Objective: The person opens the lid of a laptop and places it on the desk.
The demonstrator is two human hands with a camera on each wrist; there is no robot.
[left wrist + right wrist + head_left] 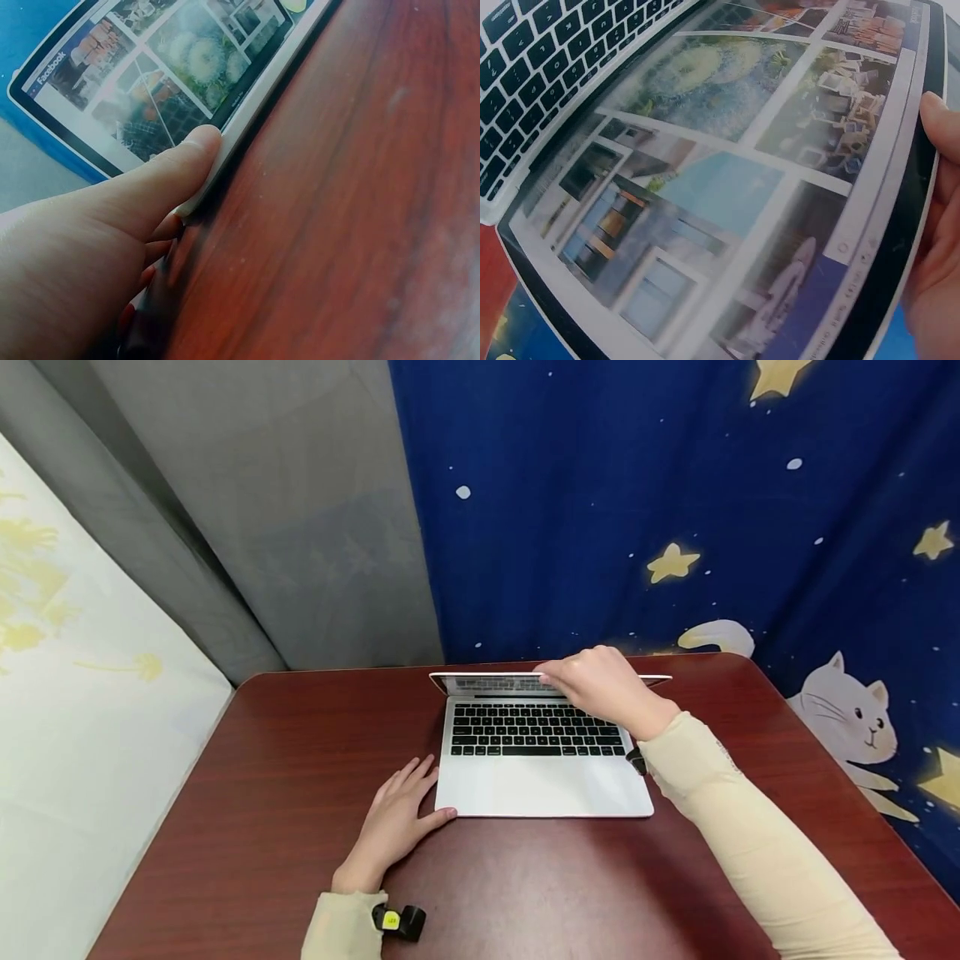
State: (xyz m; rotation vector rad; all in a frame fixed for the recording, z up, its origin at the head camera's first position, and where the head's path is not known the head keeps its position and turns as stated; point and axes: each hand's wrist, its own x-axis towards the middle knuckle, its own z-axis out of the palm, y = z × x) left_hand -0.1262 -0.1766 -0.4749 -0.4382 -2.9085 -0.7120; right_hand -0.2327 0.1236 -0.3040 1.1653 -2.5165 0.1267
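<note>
A silver laptop (pixel 546 789) lies on the table, its black keyboard (pixel 525 728) exposed and its lid (pixel 491 683) raised. My right hand (pixel 611 687) grips the lid's top edge, thumb on the screen side and fingers behind, as the right wrist view shows. The screen (pixel 727 172) is lit with a grid of photos. At the laptop's front left corner rests my left hand (pixel 399 817), its fingers stretched out along the side. The left thumb (pixel 191 154) lies on the front edge.
The reddish-brown wooden table (pixel 300 752) extends around the laptop. A blue starry curtain (pixel 570 527) and a grey curtain (pixel 315 527) hang behind it. White fabric (pixel 90 735) borders the left side.
</note>
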